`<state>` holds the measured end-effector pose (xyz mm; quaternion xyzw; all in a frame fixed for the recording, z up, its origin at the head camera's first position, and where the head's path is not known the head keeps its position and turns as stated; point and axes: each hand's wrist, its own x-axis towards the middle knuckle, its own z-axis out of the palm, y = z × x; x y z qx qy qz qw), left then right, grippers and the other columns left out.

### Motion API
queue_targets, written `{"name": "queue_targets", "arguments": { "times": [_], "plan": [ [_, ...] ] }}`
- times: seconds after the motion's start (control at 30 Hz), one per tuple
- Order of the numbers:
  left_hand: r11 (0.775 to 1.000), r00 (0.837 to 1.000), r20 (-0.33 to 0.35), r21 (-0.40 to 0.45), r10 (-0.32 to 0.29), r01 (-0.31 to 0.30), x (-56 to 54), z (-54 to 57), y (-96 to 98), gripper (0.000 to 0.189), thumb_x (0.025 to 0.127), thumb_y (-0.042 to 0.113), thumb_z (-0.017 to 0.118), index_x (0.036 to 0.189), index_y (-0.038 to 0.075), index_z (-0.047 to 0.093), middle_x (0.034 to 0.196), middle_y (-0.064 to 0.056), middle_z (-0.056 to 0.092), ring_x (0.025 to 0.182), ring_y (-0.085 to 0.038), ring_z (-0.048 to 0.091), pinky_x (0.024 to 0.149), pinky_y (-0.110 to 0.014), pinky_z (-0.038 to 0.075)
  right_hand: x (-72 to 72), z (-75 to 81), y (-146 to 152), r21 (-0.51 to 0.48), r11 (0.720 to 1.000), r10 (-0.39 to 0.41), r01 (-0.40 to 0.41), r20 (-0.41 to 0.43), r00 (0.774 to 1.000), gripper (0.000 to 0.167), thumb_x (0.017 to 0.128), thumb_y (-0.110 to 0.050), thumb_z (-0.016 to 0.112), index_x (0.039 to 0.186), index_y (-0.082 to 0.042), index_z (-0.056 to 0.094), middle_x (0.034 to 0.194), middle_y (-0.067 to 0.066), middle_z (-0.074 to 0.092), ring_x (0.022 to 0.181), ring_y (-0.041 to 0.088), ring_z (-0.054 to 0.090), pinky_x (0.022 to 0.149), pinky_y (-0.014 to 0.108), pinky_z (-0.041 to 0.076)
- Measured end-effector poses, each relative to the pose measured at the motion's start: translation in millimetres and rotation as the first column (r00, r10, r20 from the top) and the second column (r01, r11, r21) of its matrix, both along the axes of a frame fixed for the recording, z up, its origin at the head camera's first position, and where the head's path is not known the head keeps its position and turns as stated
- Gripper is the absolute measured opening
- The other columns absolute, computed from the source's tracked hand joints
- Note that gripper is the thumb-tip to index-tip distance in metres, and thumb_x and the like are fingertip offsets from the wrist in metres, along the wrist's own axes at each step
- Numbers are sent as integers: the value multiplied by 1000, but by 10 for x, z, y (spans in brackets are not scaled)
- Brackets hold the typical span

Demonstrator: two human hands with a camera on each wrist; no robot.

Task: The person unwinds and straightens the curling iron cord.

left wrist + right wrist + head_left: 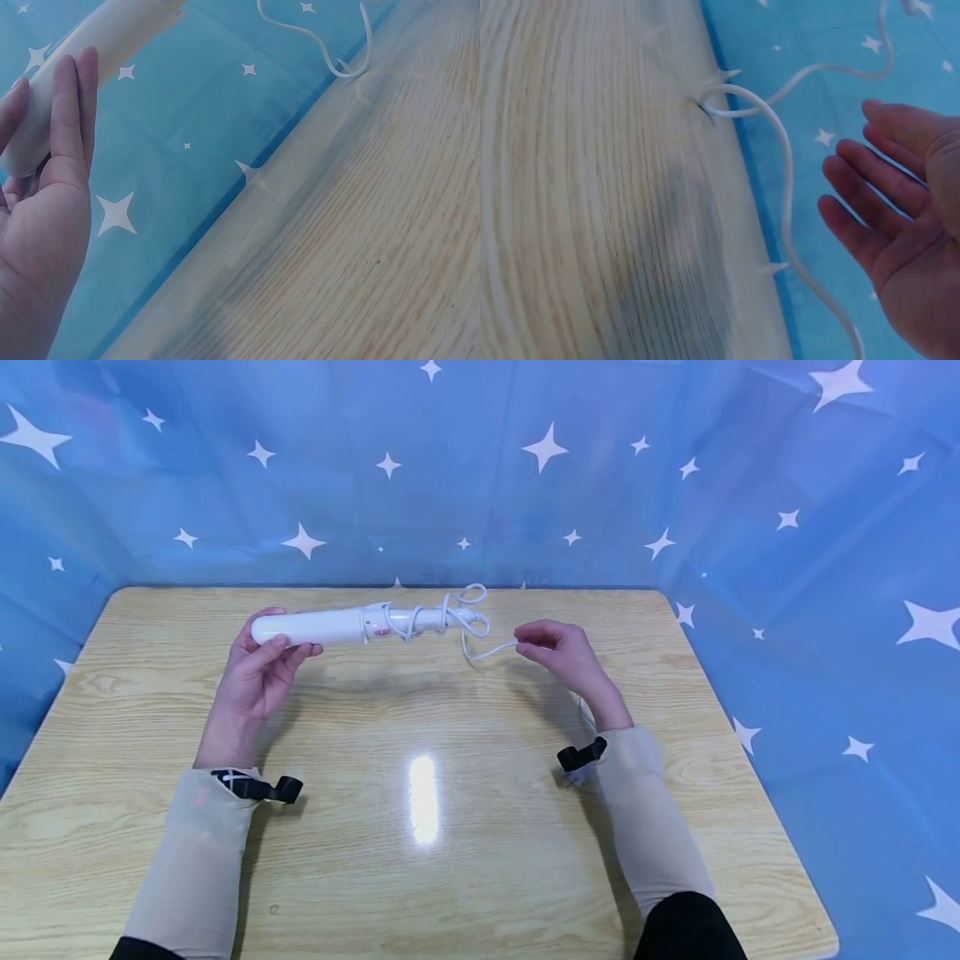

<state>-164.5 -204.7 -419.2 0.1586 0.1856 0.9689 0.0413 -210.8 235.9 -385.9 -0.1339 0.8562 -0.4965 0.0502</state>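
My left hand (258,672) holds a white rod-shaped electrical appliance (315,627) by its smooth, rounded left end, thumb on the near side and fingers beneath. It lies level above the table. A white cord (491,652) winds around its thinner right part and trails towards my right hand (562,656). In the right wrist view, that hand's fingers (862,184) are loosely bent with nothing between them, and the cord (786,187) loops past them, apart. Near the right wrist, a plug-like end (574,777) shows partly behind the strap. The left wrist view shows fingers (67,112) against the appliance (112,37).
A wood-grain table (360,877) with a glossy covering spreads beneath both arms. Blue cloth with white stars (480,485) stands behind its far edge and along the right side. Black camera straps (258,787) sit on both sleeves.
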Motion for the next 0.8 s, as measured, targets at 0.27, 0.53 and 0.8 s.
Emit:
{"name": "queue_targets", "arguments": {
  "times": [0.27,0.53,0.8],
  "plan": [
    [1000,1000,13,9,16,-16,-31,14,6,25,98,-21,47,117,-11,61,122,-26,55,108,-46,66,90,-46,63,-155,-166,-135,56,997,54,-53,-14,998,33,98,-10,71,127,5,67,128,19,66,125,33,59,110,46,51],
    [999,1000,26,36,8,-9,-7,3,-35,27,98,-23,45,118,-12,60,124,-27,54,107,-47,67,92,-48,62,-127,-304,-124,129,989,74,-71,-15,997,30,97,-7,71,126,3,69,129,17,67,125,35,59,111,48,49],
    [999,999,37,46,6,-7,1,-5,-100,27,97,-24,45,116,-12,60,122,-27,56,111,-47,65,91,-50,62,-64,-337,-29,171,981,86,-87,14,996,24,98,-12,71,119,0,73,119,13,69,103,28,66,88,42,60]
  ]
}}
